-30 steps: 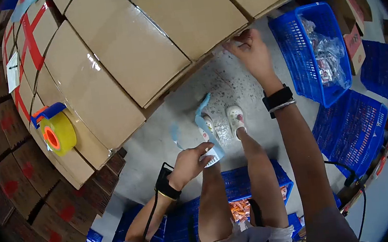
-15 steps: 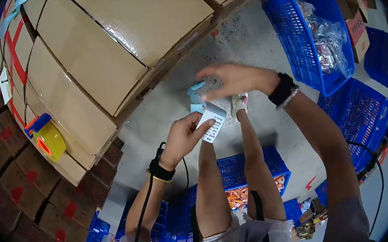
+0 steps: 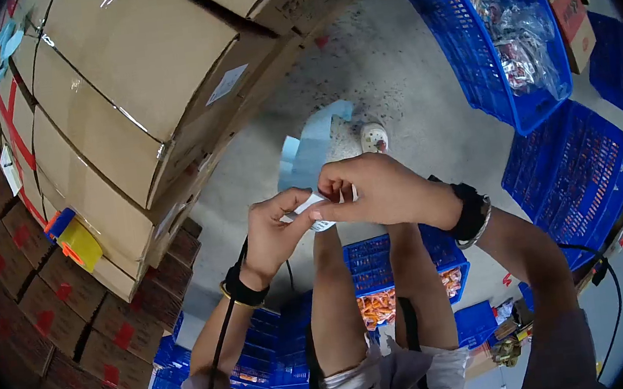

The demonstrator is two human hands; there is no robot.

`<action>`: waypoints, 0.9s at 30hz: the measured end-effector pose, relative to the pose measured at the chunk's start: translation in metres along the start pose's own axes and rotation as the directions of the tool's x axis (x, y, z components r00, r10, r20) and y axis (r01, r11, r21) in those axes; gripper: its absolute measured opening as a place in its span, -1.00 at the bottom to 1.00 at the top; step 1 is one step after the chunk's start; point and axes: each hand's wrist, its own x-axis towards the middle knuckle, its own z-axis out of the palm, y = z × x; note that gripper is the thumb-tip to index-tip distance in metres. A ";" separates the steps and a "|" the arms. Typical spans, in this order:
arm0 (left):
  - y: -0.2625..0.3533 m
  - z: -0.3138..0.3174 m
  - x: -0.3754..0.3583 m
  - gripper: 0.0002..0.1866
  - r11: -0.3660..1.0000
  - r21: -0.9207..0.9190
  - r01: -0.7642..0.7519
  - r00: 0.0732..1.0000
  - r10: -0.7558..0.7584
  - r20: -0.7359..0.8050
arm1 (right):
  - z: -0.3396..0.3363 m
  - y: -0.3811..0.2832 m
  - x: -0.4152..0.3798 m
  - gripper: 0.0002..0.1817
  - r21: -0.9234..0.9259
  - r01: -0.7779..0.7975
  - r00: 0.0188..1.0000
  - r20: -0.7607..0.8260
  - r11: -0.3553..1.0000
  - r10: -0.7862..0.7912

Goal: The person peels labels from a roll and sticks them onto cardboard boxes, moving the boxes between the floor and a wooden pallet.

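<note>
My left hand (image 3: 276, 231) pinches a white printed label (image 3: 306, 204) between thumb and fingers. My right hand (image 3: 392, 194) meets it from the other side, its thumb and curled fingers closed at the label's edge. Most of the label is covered by the fingers. Beyond the hands, a light-blue paper strip (image 3: 315, 148) trails out in a curve above the floor; whether it joins the label is hidden behind the fingers.
Stacked cardboard cartons (image 3: 137, 76) fill the left, with a yellow tape roll (image 3: 83, 247) in a dispenser on one. A blue crate (image 3: 456, 47) of plastic-wrapped packets stands at upper right. Another blue crate (image 3: 369, 265) with orange packets lies between the legs. A cable runs along each arm.
My right hand has come in from above, fingers now closed at the label beside my left hand. The blue strip shows longer. My view has shifted, revealing the cartons' side.
</note>
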 end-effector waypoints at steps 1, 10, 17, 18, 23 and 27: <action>0.007 0.004 0.002 -0.81 0.995 0.087 -0.041 0.999 0.043 -0.025 | 0.001 0.007 0.001 -0.69 0.082 -0.059 0.996 0.069 0.995 0.054; -0.004 0.006 0.014 -0.83 0.996 0.073 0.047 0.997 -0.052 0.065 | -0.009 0.055 0.017 -0.73 0.237 -0.004 0.982 0.184 0.971 -0.041; -0.023 0.006 0.013 -0.80 0.990 -0.103 0.100 0.994 -0.094 0.060 | -0.002 0.082 0.041 -0.69 0.441 -0.266 0.923 0.373 0.857 0.094; -0.028 0.005 0.017 -0.80 0.976 -0.158 0.151 0.988 -0.145 0.049 | -0.005 0.086 0.044 -0.73 0.487 -0.239 0.952 0.289 0.840 0.103; -0.121 -0.010 0.015 -0.69 0.935 0.047 0.351 0.929 -0.354 0.112 | -0.027 0.110 0.068 -0.81 0.679 0.065 0.964 -0.232 0.731 0.130; -0.128 -0.001 0.009 -0.66 0.858 0.100 0.503 0.831 -0.512 0.215 | -0.041 0.123 0.110 -0.71 0.398 -0.046 0.868 -0.438 0.916 0.234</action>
